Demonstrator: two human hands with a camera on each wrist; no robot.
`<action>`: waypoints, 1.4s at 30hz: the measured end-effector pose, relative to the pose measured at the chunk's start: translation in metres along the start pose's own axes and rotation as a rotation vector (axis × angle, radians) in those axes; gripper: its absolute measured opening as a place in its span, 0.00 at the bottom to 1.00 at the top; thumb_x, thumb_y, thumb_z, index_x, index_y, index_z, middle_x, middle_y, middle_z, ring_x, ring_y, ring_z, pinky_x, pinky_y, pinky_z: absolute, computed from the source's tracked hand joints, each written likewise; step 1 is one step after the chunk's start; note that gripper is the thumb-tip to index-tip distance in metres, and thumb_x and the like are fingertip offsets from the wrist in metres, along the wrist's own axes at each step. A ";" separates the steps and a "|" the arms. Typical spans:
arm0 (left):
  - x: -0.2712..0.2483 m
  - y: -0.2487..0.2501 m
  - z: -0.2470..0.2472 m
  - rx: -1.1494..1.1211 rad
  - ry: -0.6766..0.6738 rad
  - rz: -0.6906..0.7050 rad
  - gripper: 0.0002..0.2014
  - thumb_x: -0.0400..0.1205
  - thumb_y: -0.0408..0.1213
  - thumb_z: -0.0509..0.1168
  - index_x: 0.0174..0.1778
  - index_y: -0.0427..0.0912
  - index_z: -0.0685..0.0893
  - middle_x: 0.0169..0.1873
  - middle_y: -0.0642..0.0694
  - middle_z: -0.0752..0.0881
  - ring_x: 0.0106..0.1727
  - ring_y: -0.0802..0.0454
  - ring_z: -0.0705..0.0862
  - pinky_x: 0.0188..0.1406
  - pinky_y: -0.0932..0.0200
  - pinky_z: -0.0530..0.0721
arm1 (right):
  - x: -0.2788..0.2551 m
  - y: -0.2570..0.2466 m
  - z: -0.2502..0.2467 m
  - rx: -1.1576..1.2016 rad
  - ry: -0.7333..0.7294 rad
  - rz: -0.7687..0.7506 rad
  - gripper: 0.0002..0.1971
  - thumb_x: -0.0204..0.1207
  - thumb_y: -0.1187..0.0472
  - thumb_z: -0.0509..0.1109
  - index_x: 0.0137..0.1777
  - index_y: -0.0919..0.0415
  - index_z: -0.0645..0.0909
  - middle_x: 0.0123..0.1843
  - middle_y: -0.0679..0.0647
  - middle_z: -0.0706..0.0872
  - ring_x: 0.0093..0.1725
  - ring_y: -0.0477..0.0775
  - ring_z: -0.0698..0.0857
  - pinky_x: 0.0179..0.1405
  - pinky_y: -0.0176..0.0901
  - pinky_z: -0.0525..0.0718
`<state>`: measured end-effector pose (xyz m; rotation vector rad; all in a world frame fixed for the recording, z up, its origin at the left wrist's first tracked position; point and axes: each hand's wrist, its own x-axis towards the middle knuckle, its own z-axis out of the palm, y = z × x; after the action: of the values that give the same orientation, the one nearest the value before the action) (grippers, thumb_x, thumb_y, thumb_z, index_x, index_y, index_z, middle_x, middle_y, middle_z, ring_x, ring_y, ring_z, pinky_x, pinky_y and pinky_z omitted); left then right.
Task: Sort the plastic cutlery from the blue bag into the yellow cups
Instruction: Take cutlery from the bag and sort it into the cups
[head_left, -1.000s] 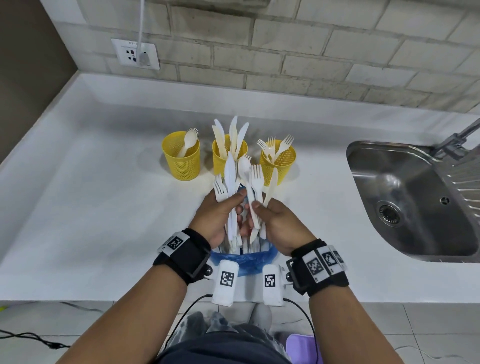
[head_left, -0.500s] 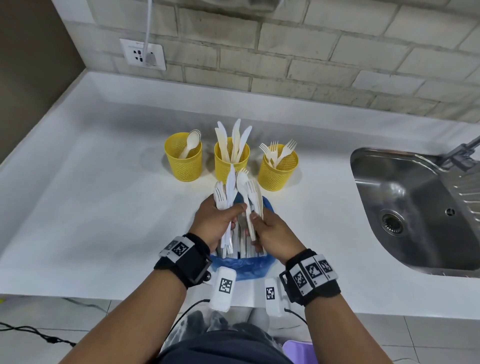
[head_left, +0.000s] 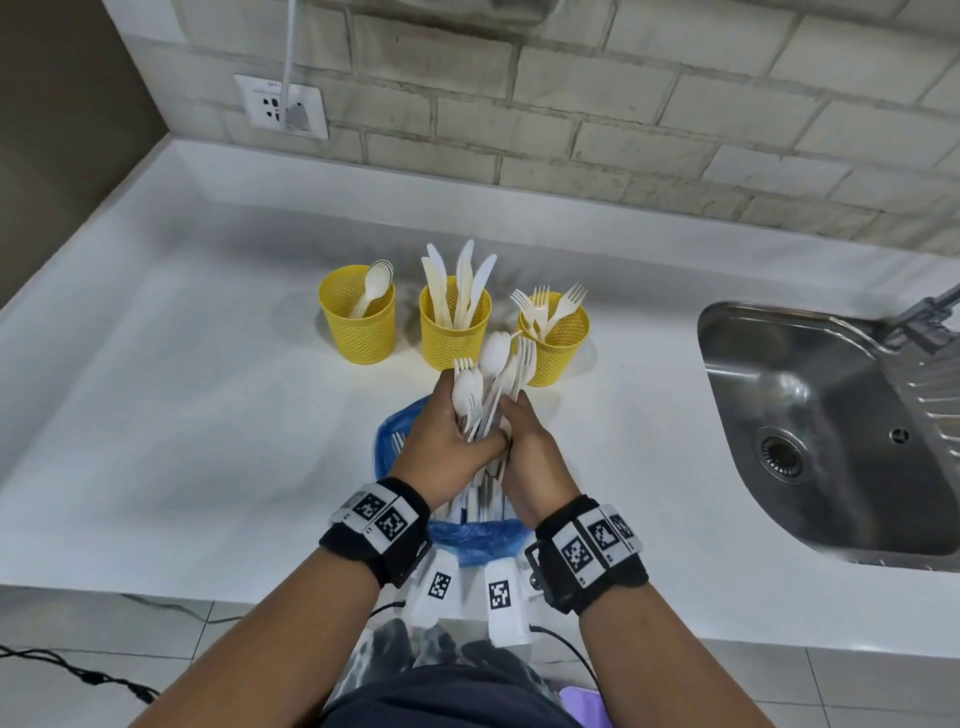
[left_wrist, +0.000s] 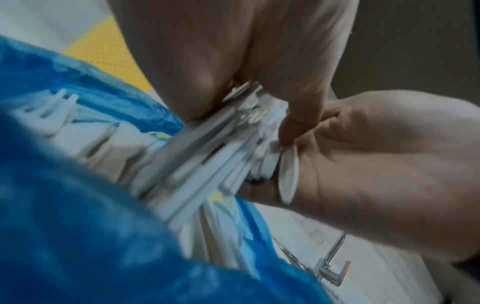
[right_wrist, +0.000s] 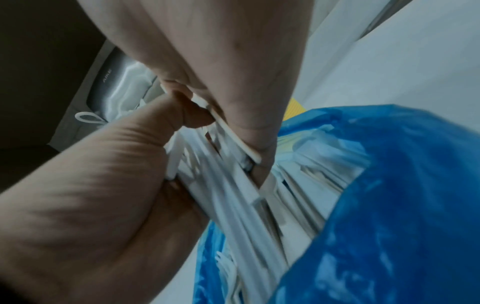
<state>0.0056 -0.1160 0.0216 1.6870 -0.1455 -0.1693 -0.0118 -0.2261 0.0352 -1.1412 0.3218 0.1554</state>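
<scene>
Your left hand (head_left: 447, 447) and right hand (head_left: 535, 457) both clasp one bundle of white plastic cutlery (head_left: 488, 384) above the blue bag (head_left: 475, 540) at the tabletop (head_left: 182, 415) front edge. Three yellow cups (head_left: 358, 317) stand just behind, holding spoons, knives and forks respectively.

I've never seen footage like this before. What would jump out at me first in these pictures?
Probably the fistful of white plastic cutlery at the centre of the white counter, gripped by both the left hand and right hand above a blue bag. Just behind stand three yellow cups, one each for spoons, knives and forks. A steel sink lies to the right.
</scene>
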 end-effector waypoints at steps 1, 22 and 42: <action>-0.001 0.001 0.001 0.001 0.003 0.009 0.27 0.75 0.25 0.76 0.66 0.48 0.76 0.54 0.52 0.88 0.55 0.62 0.88 0.49 0.71 0.83 | 0.000 -0.001 -0.001 0.024 0.010 0.022 0.16 0.90 0.58 0.57 0.71 0.55 0.82 0.70 0.62 0.88 0.71 0.58 0.86 0.77 0.55 0.78; 0.002 -0.019 0.012 0.070 0.079 -0.015 0.30 0.67 0.33 0.80 0.62 0.44 0.75 0.49 0.52 0.87 0.50 0.64 0.87 0.45 0.68 0.84 | -0.001 -0.017 -0.021 -0.314 -0.150 0.116 0.12 0.80 0.66 0.65 0.59 0.54 0.85 0.54 0.55 0.92 0.53 0.51 0.89 0.54 0.50 0.85; 0.025 0.044 0.001 -0.166 0.264 0.156 0.28 0.75 0.26 0.80 0.70 0.39 0.77 0.58 0.42 0.89 0.58 0.49 0.89 0.60 0.57 0.87 | -0.016 -0.017 -0.033 -0.937 -0.329 -0.013 0.15 0.88 0.58 0.69 0.38 0.59 0.83 0.37 0.60 0.91 0.30 0.48 0.85 0.32 0.43 0.85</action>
<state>0.0299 -0.1273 0.0645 1.5098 -0.0624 0.1544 -0.0275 -0.2628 0.0424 -2.0070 -0.0801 0.5108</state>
